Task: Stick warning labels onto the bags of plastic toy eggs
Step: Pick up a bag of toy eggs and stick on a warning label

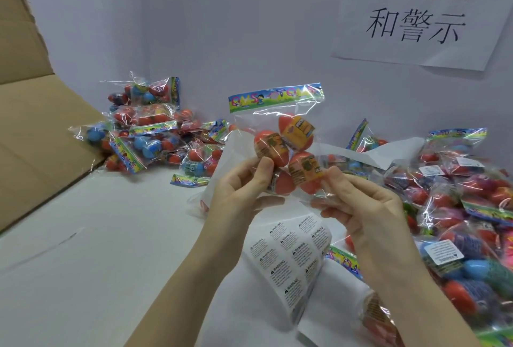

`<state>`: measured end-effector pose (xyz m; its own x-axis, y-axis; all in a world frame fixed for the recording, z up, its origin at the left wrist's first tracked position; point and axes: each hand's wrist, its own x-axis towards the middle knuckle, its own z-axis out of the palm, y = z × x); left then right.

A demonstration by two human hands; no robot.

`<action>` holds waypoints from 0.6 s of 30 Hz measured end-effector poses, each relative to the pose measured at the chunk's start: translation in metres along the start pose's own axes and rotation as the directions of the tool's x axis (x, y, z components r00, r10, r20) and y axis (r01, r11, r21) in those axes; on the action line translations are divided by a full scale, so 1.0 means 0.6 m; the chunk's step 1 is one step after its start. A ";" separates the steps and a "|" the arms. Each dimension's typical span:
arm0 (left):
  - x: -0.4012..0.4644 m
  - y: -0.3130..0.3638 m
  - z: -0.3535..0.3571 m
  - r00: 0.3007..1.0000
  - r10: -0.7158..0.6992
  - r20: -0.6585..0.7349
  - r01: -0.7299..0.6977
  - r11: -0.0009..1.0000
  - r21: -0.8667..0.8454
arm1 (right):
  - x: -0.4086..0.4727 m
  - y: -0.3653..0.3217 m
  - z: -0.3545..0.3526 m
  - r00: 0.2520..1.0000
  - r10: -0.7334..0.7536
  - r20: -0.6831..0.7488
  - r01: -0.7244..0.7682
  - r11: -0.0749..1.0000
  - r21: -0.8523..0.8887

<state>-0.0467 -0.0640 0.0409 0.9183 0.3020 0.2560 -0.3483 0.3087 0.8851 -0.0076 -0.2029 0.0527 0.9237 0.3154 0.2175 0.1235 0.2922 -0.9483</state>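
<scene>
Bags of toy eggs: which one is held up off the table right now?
The bag of orange eggs at centre, gripped at its lower corners by the left hand and right hand. Every other bag lies in the left pile or right pile.

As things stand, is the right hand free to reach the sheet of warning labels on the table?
Probably not yet. The right hand and left hand both grip the held bag of eggs. The label sheet lies uncovered just below, so releasing the bag would leave the way free.

Single head view, looking forward and down from close above, both hands' grip on the bag (pixel 283 149) sitting dead centre.
</scene>
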 end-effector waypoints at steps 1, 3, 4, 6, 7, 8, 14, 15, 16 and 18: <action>-0.001 0.001 0.001 1.000 -0.002 0.004 0.002 1.000 -0.010 | 0.000 -0.001 -0.001 1.000 0.003 0.000 -0.003 1.000 0.005; -0.001 0.001 0.001 1.000 0.001 0.014 -0.001 1.000 -0.019 | -0.001 -0.003 -0.001 1.000 0.014 0.003 -0.014 1.000 0.019; -0.001 0.001 0.001 1.000 0.004 0.018 -0.004 1.000 -0.023 | -0.001 -0.003 -0.002 1.000 0.022 0.004 -0.022 0.999 0.031; 0.000 0.002 0.000 1.000 0.009 0.023 -0.009 0.999 -0.033 | -0.001 -0.004 -0.002 0.999 0.046 0.013 -0.046 0.997 0.062; 0.000 0.002 0.000 1.000 0.008 0.025 -0.007 0.999 -0.042 | -0.001 -0.005 -0.002 0.998 0.063 0.018 -0.064 0.995 0.081; 0.000 0.002 0.000 1.000 0.006 0.025 -0.005 0.999 -0.049 | -0.001 -0.005 -0.001 0.997 0.080 0.023 -0.082 0.991 0.102; 0.002 -0.005 -0.001 1.000 0.004 -0.012 -0.003 1.000 0.018 | -0.001 -0.002 0.000 0.999 0.053 0.011 -0.054 0.992 0.115; 0.002 -0.008 0.000 0.999 0.020 -0.043 -0.015 0.993 0.113 | -0.001 0.000 0.000 1.000 0.023 -0.021 -0.021 0.995 0.093; 0.002 -0.011 0.002 0.995 0.050 -0.082 -0.029 0.971 0.236 | -0.001 0.003 0.000 0.997 -0.023 -0.073 0.027 0.999 0.047; -0.002 -0.018 0.007 0.972 0.164 -0.167 -0.061 0.866 0.497 | -0.002 0.008 0.000 0.959 -0.200 -0.200 0.175 0.975 -0.138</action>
<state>-0.0433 -0.0713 0.0327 0.8040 0.4950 0.3296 -0.2640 -0.1995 0.9437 -0.0080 -0.2017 0.0479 0.9337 0.0633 0.3525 0.3321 0.2158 -0.9182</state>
